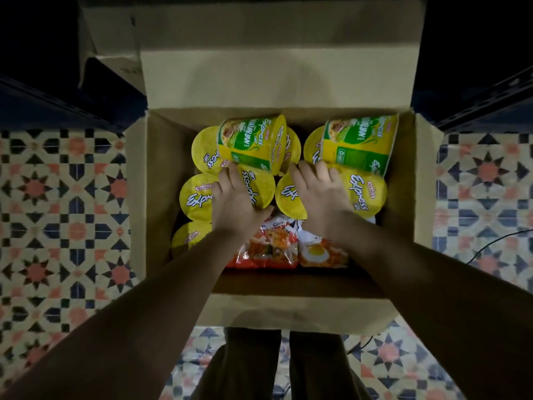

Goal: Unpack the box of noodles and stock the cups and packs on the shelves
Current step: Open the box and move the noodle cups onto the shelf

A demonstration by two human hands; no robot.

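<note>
An open cardboard box (138, 180) stands on the floor in front of me. Several yellow noodle cups fill its far half, lids up; two more, a left one (251, 142) and a right one (360, 142), lie on their sides on top. Red noodle packs (268, 249) sit at the near side. My left hand (233, 203) curls around a tilted cup (256, 186), with the thumb under its near rim. My right hand (320, 194) lies spread over the cups between two lids, fingertips touching the right sideways cup. Part of the cups is hidden under both hands.
The box's flaps stand open on all sides, the far flap (274, 53) the tallest. A patterned tile floor (63, 212) surrounds the box. Dark shelf rails (43, 108) run at both sides. A black cable (490, 243) lies on the right. My legs (251, 365) are below the box.
</note>
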